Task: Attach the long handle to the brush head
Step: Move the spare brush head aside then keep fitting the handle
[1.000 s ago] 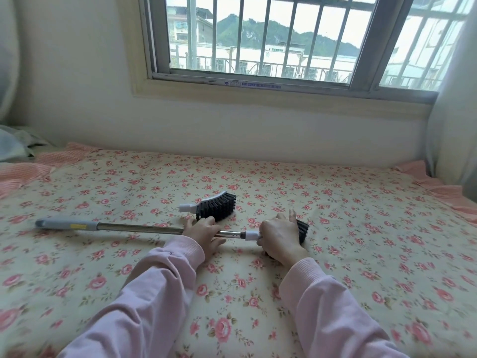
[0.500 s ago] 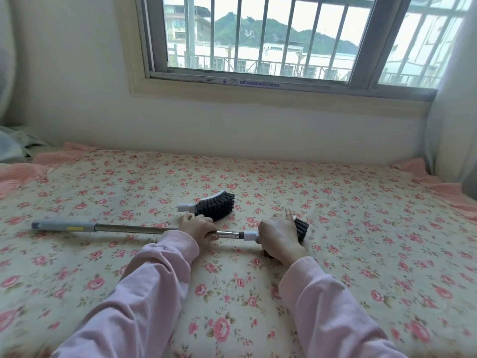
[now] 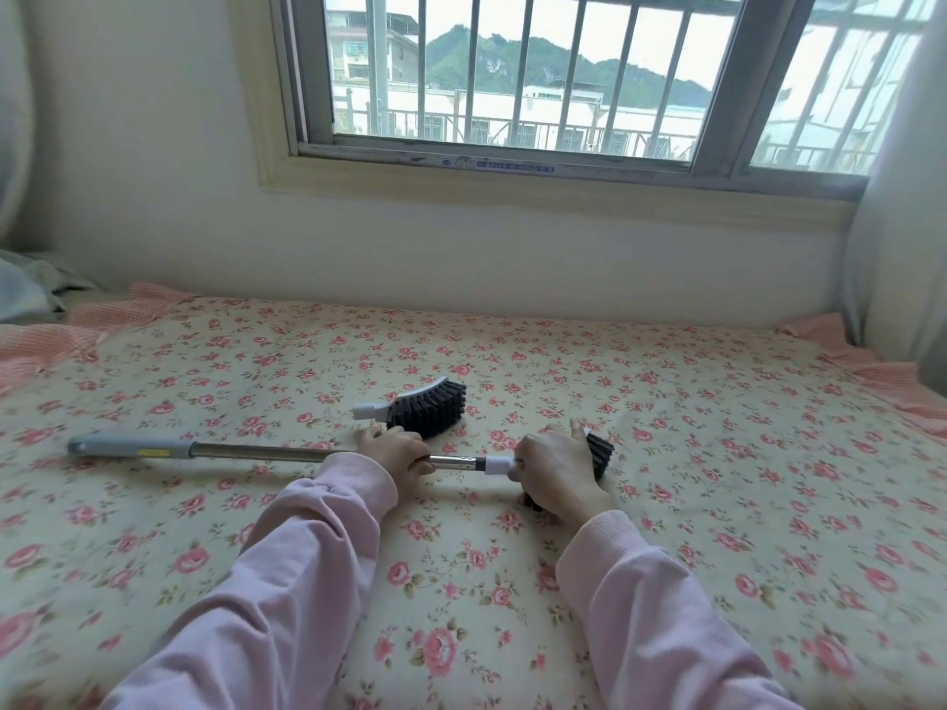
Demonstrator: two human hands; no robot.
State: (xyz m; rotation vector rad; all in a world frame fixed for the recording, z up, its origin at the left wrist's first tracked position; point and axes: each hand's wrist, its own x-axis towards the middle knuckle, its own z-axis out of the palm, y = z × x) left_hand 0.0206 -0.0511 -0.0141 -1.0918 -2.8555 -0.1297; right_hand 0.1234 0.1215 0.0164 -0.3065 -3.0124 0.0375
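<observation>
A long metal handle [image 3: 256, 452] with a grey grip at its left end lies across the flowered bed. My left hand [image 3: 397, 450] is closed around its shaft near the right end. My right hand [image 3: 553, 466] covers a black-bristled brush head [image 3: 599, 453], whose white socket [image 3: 497, 464] meets the handle's tip. Most of that brush head is hidden under my palm. Both hands rest low on the bedding.
A second black brush head [image 3: 425, 407] with a white back lies just beyond my left hand. The bed sheet [image 3: 717, 453] stretches out on all sides. A wall and barred window [image 3: 512, 79] stand behind, and a curtain [image 3: 902, 248] hangs at the right.
My left hand has tightened its grip around the shaft. The handle and held brush head stay joined at the socket, hardly moving on the bed.
</observation>
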